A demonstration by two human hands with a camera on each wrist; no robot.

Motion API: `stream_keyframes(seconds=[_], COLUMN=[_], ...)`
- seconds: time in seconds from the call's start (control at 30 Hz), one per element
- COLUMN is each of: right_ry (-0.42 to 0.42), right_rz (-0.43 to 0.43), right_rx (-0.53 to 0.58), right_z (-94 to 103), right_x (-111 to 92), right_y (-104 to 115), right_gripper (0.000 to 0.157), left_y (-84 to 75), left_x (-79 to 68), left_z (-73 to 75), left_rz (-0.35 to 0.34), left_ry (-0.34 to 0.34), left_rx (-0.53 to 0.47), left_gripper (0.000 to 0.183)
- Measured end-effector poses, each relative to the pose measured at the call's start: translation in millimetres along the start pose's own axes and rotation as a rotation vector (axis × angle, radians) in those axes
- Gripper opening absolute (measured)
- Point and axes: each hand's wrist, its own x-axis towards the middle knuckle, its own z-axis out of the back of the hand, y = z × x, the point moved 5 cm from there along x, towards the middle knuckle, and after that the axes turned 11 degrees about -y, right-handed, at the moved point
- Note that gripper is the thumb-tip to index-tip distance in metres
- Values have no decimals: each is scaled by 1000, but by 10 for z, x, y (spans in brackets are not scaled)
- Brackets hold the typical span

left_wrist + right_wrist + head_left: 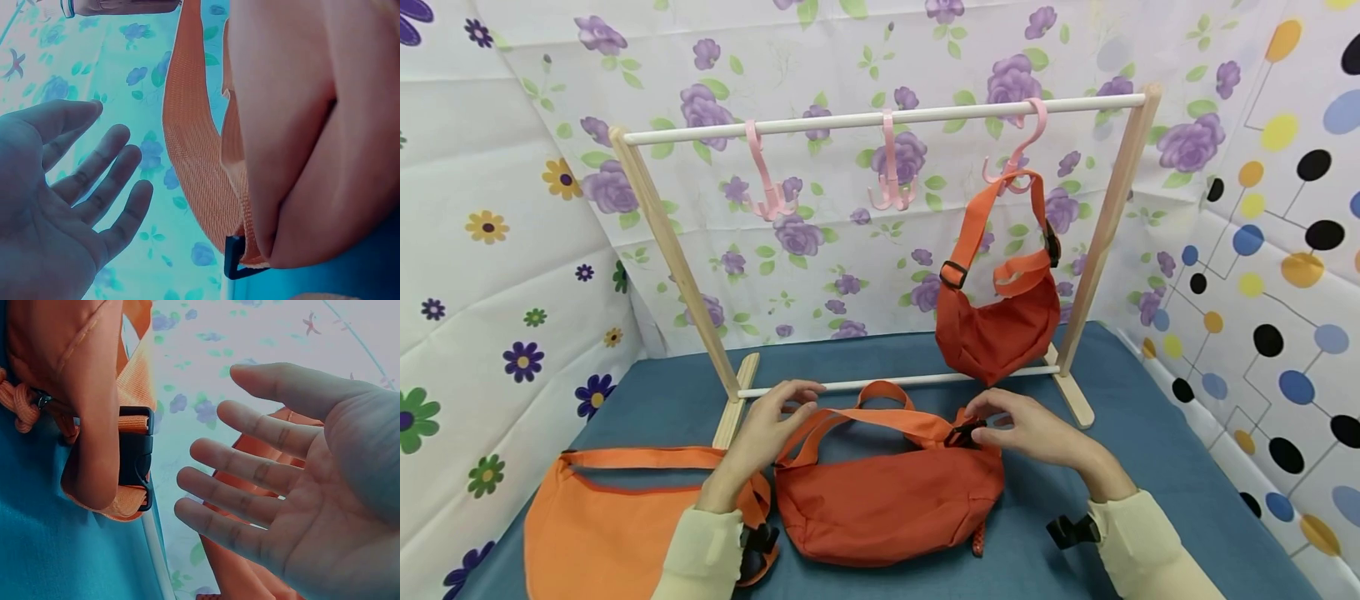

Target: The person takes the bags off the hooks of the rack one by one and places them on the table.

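A rust-red sling bag (887, 508) with an orange strap (880, 422) and a black buckle (134, 456) lies on the blue cloth. My left hand (778, 421) hovers by the bag's left end, fingers relaxed and apart from the strap in the left wrist view. Over by the buckle end is my right hand (1030, 425); its fingers (244, 465) are spread with nothing between them. Another red sling bag (1000, 333) hangs by its strap from a pink hook (1018, 150) at the rack's right. Beside my left forearm lies an orange bag (602, 533).
A wooden rack (1105, 242) with a white top rod (955, 114) stands behind the bags. Two more pink hooks hang from it, a left one (767, 179) and a middle one (891, 171), holding nothing. Patterned cloth walls (820, 275) rise at the back and sides.
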Motion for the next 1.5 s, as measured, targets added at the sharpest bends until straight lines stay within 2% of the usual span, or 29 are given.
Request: stream_keyframes(seconds=[0.37,0.63,0.83,1.1,1.5], right_ry=[-98,-158,-215,-292,-313], right_rz=[20,51,66,128,117], right_rx=[4,27,33,56,89], right_z=[81,134,176,209,295], right_x=[-18,-16,-22,-25,-61], right_y=[90,152,178,228,263], right_gripper=[24,17,15,10,12], left_y=[-68,-150,-197,-270,-336], left_x=[-6,0,-11,-41,-8], left_z=[-58,-176,-235,-273,-342], left_rz=[-28,-40,-38,-49,-52], left_ry=[-38,20,38,60,97], left_rx=[-36,-70,-90,-84,-103], left_gripper=[22,22,21,23,23])
